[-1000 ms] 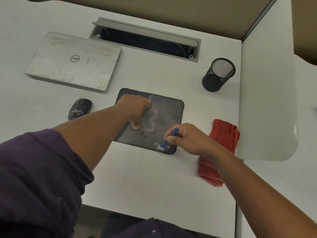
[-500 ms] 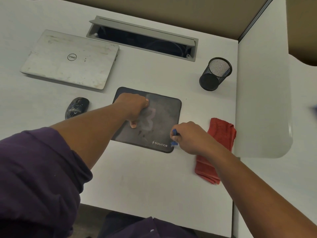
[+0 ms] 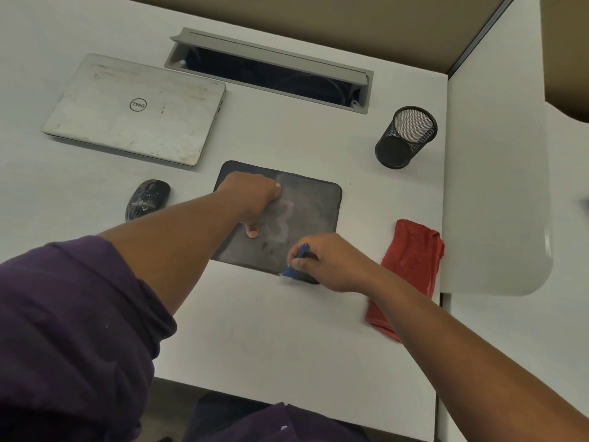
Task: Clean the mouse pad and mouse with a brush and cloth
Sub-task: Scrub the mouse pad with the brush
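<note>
A dark mouse pad (image 3: 312, 205) with pale dusty smears lies in the middle of the white desk. My left hand (image 3: 253, 199) presses down on its left part, fingers curled under and thumb tip on the pad. My right hand (image 3: 328, 261) grips a small blue brush (image 3: 296, 260) whose bristles touch the pad's near edge, by the right corner. A dusty black mouse (image 3: 147, 199) sits left of the pad. A red cloth (image 3: 411, 260) lies crumpled to the right of the pad, partly under my right forearm.
A closed silver laptop (image 3: 137, 106) lies at the back left. Behind the pad is an open cable tray slot (image 3: 271, 71). A black mesh pen cup (image 3: 406, 137) stands at the back right. A white divider panel (image 3: 497, 186) borders the desk's right side.
My right hand swept the brush right to the pad's near right corner, then back left along the near edge. My left hand stayed pressed on the pad.
</note>
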Demonstrator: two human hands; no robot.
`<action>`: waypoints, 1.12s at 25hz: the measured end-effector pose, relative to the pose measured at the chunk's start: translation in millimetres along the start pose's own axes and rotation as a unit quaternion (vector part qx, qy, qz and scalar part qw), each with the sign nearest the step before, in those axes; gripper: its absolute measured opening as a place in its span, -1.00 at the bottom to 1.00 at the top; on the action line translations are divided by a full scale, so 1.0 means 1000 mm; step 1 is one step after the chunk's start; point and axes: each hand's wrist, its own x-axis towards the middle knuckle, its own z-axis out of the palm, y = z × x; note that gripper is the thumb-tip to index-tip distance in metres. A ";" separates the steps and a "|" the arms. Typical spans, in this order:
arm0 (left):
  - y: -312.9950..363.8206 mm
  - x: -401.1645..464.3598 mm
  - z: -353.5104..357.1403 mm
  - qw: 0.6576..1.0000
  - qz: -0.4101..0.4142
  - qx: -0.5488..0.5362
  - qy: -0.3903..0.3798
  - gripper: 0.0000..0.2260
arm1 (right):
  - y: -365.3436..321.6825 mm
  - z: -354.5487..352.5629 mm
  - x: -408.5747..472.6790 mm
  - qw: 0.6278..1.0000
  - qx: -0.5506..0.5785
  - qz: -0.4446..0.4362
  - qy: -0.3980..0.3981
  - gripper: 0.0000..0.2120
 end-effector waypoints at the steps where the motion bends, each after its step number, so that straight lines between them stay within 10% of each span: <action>1: 0.000 0.000 -0.001 1.000 -0.001 -0.002 0.000 -0.28 | -0.004 0.003 0.003 0.998 0.053 -0.007 0.040 -0.90; 4: 0.000 0.000 -0.002 1.000 -0.002 -0.005 -0.001 -0.22 | -0.010 0.011 0.018 0.974 0.037 -0.029 0.221 -0.84; 9: 0.000 0.000 0.000 1.000 0.005 -0.003 0.007 -0.21 | -0.021 0.027 0.027 0.999 0.020 -0.048 0.006 -0.88; 13: 0.000 0.000 0.001 1.000 0.003 -0.004 0.017 -0.22 | -0.029 0.025 0.031 0.989 0.086 -0.043 0.112 -0.88; 17: -0.001 0.001 0.001 1.000 0.002 -0.013 0.004 -0.23 | -0.023 0.016 0.028 0.992 -0.113 -0.002 -0.047 -0.83; 23: -0.001 0.000 0.002 1.000 0.010 -0.011 0.013 -0.21 | -0.029 0.007 0.028 0.999 0.000 -0.041 0.028 -0.89; 28: -0.002 0.000 0.002 1.000 0.008 -0.017 0.008 -0.28 | -0.020 0.000 0.024 0.975 -0.213 -0.002 -0.058 -0.82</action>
